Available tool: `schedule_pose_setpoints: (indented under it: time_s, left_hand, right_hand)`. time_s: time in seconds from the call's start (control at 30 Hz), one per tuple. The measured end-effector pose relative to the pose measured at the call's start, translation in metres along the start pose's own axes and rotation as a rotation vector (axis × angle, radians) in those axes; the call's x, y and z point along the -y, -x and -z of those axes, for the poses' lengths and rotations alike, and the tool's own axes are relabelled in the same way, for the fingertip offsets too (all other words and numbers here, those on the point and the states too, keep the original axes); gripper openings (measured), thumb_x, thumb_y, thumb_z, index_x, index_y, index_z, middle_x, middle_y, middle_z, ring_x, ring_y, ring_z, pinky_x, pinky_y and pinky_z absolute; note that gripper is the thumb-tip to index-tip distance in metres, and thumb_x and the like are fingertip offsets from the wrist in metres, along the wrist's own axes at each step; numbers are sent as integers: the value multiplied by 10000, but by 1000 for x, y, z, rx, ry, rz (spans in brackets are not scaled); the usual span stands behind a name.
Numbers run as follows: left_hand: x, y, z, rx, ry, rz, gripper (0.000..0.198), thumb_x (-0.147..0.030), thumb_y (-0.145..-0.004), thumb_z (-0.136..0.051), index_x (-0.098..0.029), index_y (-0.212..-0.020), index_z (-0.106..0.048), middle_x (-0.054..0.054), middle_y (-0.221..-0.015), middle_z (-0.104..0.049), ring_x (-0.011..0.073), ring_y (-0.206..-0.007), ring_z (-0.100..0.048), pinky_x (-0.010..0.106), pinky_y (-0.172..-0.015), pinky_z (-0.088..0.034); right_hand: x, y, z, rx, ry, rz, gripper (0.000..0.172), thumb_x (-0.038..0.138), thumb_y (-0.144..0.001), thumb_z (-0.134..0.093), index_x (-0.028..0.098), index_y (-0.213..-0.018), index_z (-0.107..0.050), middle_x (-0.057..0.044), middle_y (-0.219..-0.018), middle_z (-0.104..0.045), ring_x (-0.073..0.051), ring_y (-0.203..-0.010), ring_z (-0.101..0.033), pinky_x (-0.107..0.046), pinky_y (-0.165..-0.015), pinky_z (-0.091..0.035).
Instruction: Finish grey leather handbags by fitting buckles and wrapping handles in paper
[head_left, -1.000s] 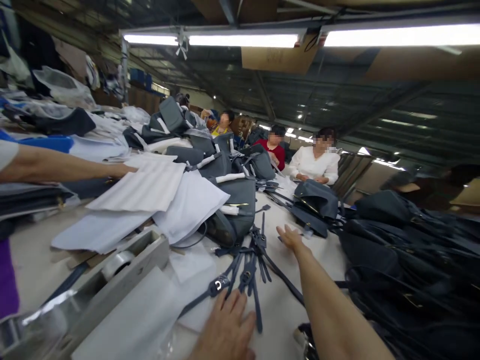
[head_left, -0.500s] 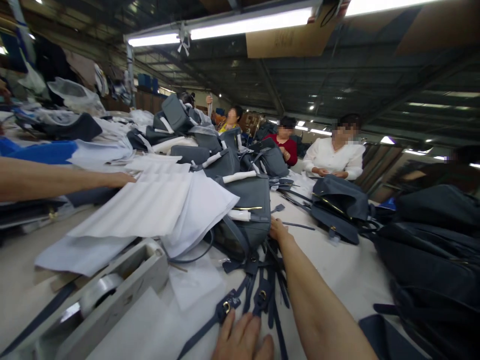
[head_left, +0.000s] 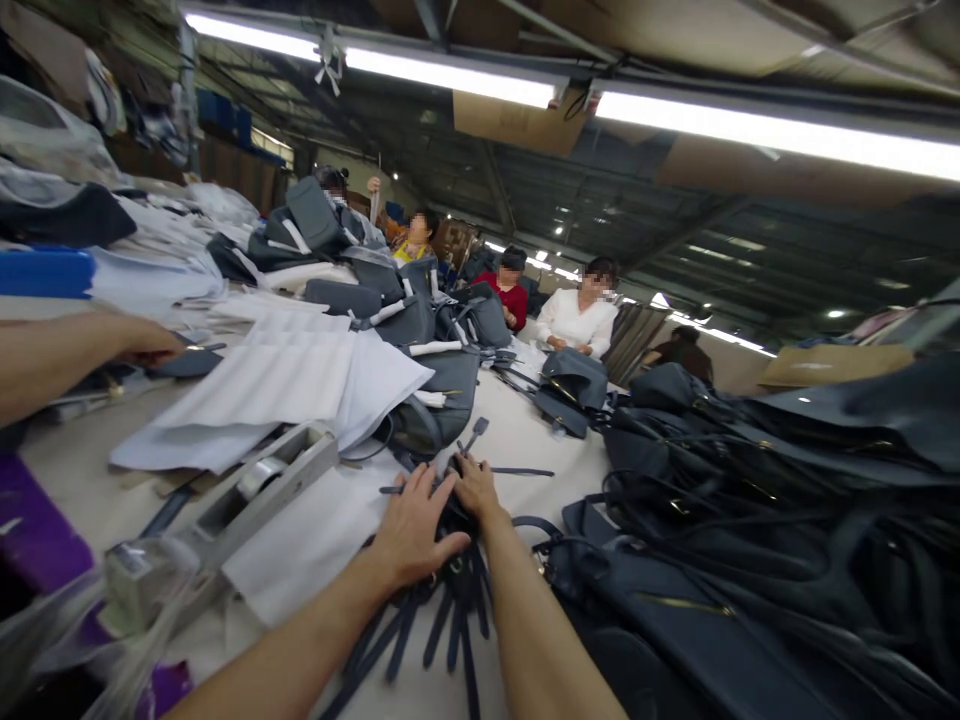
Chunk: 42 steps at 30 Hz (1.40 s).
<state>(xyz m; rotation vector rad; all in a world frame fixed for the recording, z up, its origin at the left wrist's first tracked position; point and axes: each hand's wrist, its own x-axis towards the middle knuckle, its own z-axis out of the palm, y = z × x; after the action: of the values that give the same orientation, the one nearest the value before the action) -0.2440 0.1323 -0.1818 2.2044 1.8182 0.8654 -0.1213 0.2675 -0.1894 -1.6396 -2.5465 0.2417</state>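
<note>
In the head view, my left hand (head_left: 412, 525) rests on a bundle of dark blue-grey bag straps (head_left: 450, 630), its fingers stretched out and the thumb apart. My right hand (head_left: 474, 487) is beside it, fingers curled round the upper end of the bundle. The fingertips partly hide what they grip. Loose strap ends fan out below both hands, and a small buckle shows near my left thumb. Just beyond lies a dark handbag (head_left: 442, 400) with a white-wrapped handle, partly under white paper sheets (head_left: 259, 385).
A tape dispenser (head_left: 259, 490) stands left of my hands. Dark bags are heaped at right (head_left: 750, 560) and at the far middle (head_left: 375, 290). Another person's arm (head_left: 82, 360) reaches in from the left. Several people are across the table.
My right hand has moved from the handbag's edge to the straps. My left hand has reached forward beside it. The view has turned right; the co-worker's hand at left has left the paper.
</note>
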Motion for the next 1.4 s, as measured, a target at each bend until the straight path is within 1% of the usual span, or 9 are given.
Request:
schedule_pose_setpoints:
  time_s: [0.33, 0.57, 0.7, 0.83, 0.9, 1.0, 1.2, 1.3, 1.4]
  left_hand:
    - [6, 4, 2, -28, -13, -61, 629, -492, -846, -576, -169, -1381, -506, 217, -1486, -431, 375, -1408, -335, 630, -1116, -241]
    - [25, -10, -10, -252, -2, -159, 390, -264, -870, -477, -106, -1195, -624, 230, -1408, -496, 348, -1316, -474, 539, -1079, -402]
    - [26, -12, -2, -403, -19, -151, 369, -194, -880, -385, -67, -1138, -617, 241, -1372, -484, 337, -1268, -513, 488, -1062, -441]
    - [17, -6, 8, -480, -18, -209, 334, -196, -878, -389, -110, -1108, -616, 197, -1360, -483, 312, -1236, -531, 458, -1044, -462]
    - [8, -2, 10, -472, 8, -228, 323, -193, -874, -389, -129, -1092, -618, 180, -1370, -480, 293, -1208, -554, 438, -1015, -486]
    - [-16, 2, 13, -384, 65, -275, 290, -206, -877, -389, -160, -1012, -642, 144, -1331, -527, 268, -1169, -578, 419, -999, -494]
    - [-104, 37, 50, -100, 311, -487, 264, -280, -920, -420, -171, -920, -660, 93, -1049, -661, 204, -978, -627, 338, -919, -490]
    - [-149, 74, 61, 206, 441, -508, 333, -314, -932, -425, -168, -698, -610, 15, -656, -616, 141, -632, -594, 236, -619, -475]
    - [-174, 102, 44, 545, 493, -639, 173, -292, -861, -562, -172, -806, -674, 21, -739, -680, 149, -672, -622, 223, -610, -473]
  right_hand:
    - [-2, 70, 67, -136, -142, -41, 333, 358, -939, -585, 198, -1230, -578, -90, -1268, -591, -224, -1061, -616, -444, -895, -535]
    - [58, 118, 73, -86, -165, 47, 228, 313, -963, -544, 182, -1120, -645, -65, -1152, -674, -196, -1031, -645, -401, -915, -522]
    - [55, 212, 112, -126, -217, 112, 263, 320, -970, -479, 296, -1140, -678, -3, -1132, -737, -181, -1074, -666, -298, -945, -487]
    - [-13, 329, 158, -541, 37, -73, 377, 369, -931, -474, 208, -1219, -656, -87, -1246, -692, -257, -1144, -646, -408, -1015, -477]
    - [-52, 371, 159, -594, 252, -199, 503, 452, -822, -587, 140, -1210, -661, -166, -1247, -676, -377, -1175, -612, -554, -992, -478]
    - [-83, 405, 129, -580, 354, -154, 411, 221, -802, -500, 145, -1168, -671, -144, -1172, -717, -310, -1065, -686, -455, -894, -567]
    - [-69, 432, 62, -854, 477, 25, 649, 12, -636, -424, 202, -1225, -621, -80, -1198, -714, -264, -1093, -682, -390, -908, -567]
    - [-72, 449, 46, -892, 404, 52, 728, -24, -660, -398, 223, -1331, -533, -52, -1277, -672, -258, -1221, -604, -429, -1014, -514]
    - [-77, 464, 34, -953, 242, 38, 663, -6, -746, -411, 250, -1347, -522, -52, -1294, -661, -280, -1274, -555, -508, -1074, -452]
